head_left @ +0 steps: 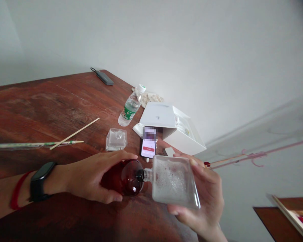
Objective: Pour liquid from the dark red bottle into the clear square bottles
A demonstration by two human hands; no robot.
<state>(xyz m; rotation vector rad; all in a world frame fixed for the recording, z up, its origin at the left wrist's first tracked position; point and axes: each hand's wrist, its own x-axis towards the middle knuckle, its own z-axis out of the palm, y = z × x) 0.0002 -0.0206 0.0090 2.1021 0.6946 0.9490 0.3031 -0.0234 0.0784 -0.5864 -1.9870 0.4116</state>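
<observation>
My left hand [101, 178] wraps round a rounded, glossy dark red-brown bottle [132, 176]. Its short black neck piece [140, 175] points right. In my right hand [204, 191] is a clear flat square bottle [171, 179], tipped on its side with its threaded mouth [148, 174] facing left. The mouth meets the black neck piece; whether the two are joined or only touching I cannot tell. Small droplets or bubbles speckle the square bottle's inside. Behind my left hand, another clear square container [116, 138] lies on the table. A lit phone [148, 146] is just beyond the bottles.
A water bottle [131, 107] with a green label stands farther back. Right of it is a white box [158, 114] with an open section. Thin wooden sticks [74, 133] lie at left on the brown table [40, 111]. A grey device [104, 78] rests near the far corner.
</observation>
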